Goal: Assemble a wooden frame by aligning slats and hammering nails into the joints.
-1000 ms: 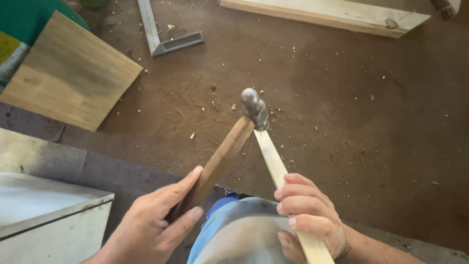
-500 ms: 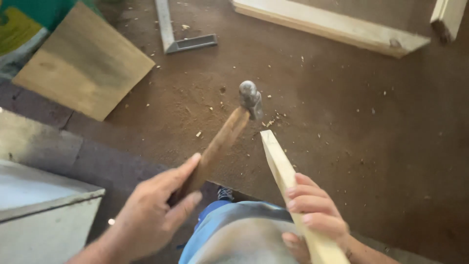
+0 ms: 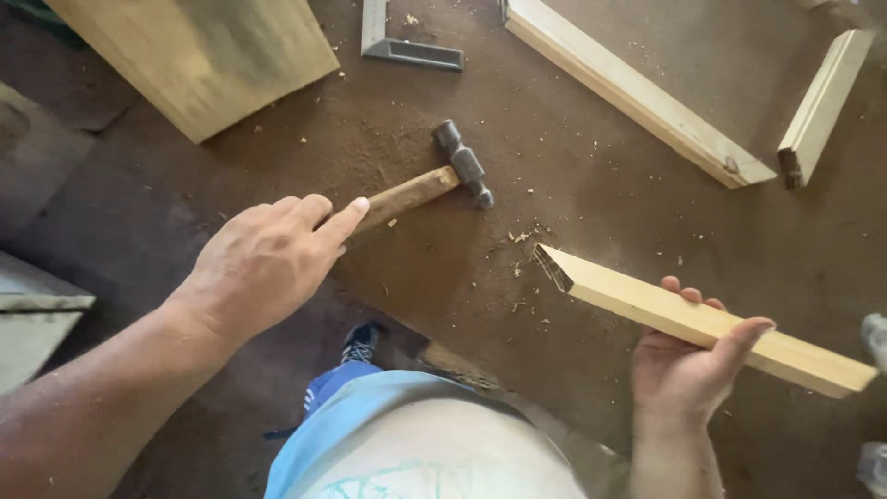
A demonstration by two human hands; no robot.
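A: State the position of both hands.

B: The left hand (image 3: 263, 268) is closed over the near end of the hammer (image 3: 434, 180) handle, forefinger laid along the wood. The hammer lies on the brown desk (image 3: 591, 212), steel head far and to the right. The right hand (image 3: 688, 370) grips a pale wooden strip (image 3: 702, 322) from below, thumb over the top face, holding it clear of the desk at lower right.

A: Handling properties?

B: The hammer is likely head-heavy; grasp the handle low, as shown. The strip appears light, stiff and dry, its free end cut at an angle. Grasp at mid-length; expect rough edges.

A: Surroundings?

B: A try square (image 3: 397, 42), a board (image 3: 203, 55) and two battens (image 3: 637, 97) lie at the far side.
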